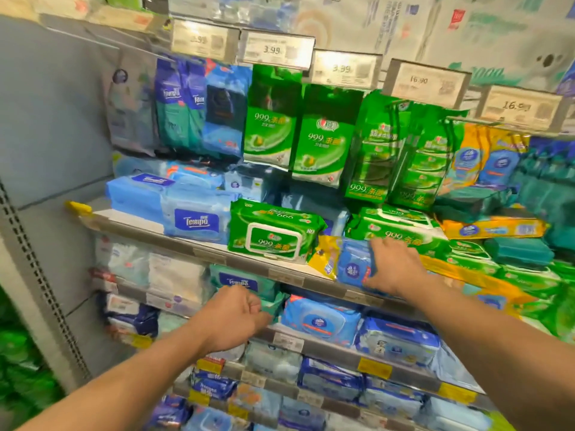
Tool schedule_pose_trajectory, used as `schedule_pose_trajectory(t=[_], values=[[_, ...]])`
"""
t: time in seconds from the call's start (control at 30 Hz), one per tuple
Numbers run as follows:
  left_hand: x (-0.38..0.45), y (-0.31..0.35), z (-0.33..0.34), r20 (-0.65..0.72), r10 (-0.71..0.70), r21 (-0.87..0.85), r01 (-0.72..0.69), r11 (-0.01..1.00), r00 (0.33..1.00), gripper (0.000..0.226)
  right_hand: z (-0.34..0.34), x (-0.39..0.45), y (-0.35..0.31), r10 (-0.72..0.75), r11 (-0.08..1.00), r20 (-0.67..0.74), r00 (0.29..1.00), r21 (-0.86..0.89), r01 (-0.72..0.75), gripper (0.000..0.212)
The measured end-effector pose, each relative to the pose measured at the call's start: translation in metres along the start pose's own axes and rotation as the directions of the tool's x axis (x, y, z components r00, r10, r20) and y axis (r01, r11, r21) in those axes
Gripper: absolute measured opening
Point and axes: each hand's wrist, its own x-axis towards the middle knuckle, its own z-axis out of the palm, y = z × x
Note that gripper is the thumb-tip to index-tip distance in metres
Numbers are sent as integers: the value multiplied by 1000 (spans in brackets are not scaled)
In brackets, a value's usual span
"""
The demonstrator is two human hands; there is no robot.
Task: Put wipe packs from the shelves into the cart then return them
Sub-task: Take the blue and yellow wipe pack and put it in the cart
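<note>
At the far left a grey perforated upright [40,275] borders the shelving; on the upper shelf [174,241] a blue Tempo pack [196,217] lies flat with its long axis running along the shelf edge; just right of it a green wipe pack [273,233] with a white flip lid lies flat too, its lidded face turned outward and its long axis also along the edge; above these, green sachets [273,119] hang upright under the price tags [277,49]; one shelf down, the left hand [231,317] has its fingers curled round the right end of a teal Tempo pack [245,284], which sits at the front of that lower shelf with its long axis along the edge and its label facing out; beside it to the right a blue lidded pack [320,320] rests tilted forward; farther right and higher, the right hand [393,265] grips a blue-and-yellow wipe pack [345,262] at its right end, thumb below and fingers over the top; that pack lies at the front of the upper shelf, long axis along the edge, touching the green packs behind it; the two hands are well apart, each clamped on its own pack.
</note>
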Motion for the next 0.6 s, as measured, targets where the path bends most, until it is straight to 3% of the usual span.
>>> schedule_pose_trajectory(t=[0.17,0.33,0.43,0.6], values=[[14,-11,3,-5,9,-12,-9,1000,1000,52,2,2,-2,41,998,-37,998,-35,-42,87],[20,-11,15,13,24,-17,-24,1000,1000,52,1,1,1,-15,991,-136,991,-135,-4,75],[20,-8,21,-6,32,-37,-32,999,999,48,-1,-3,7,-25,1000,-215,976,-8,24,74],[21,15,42,-91,64,-183,-80,980,994,29,-14,-31,24,110,918,-396,912,391,59,66]])
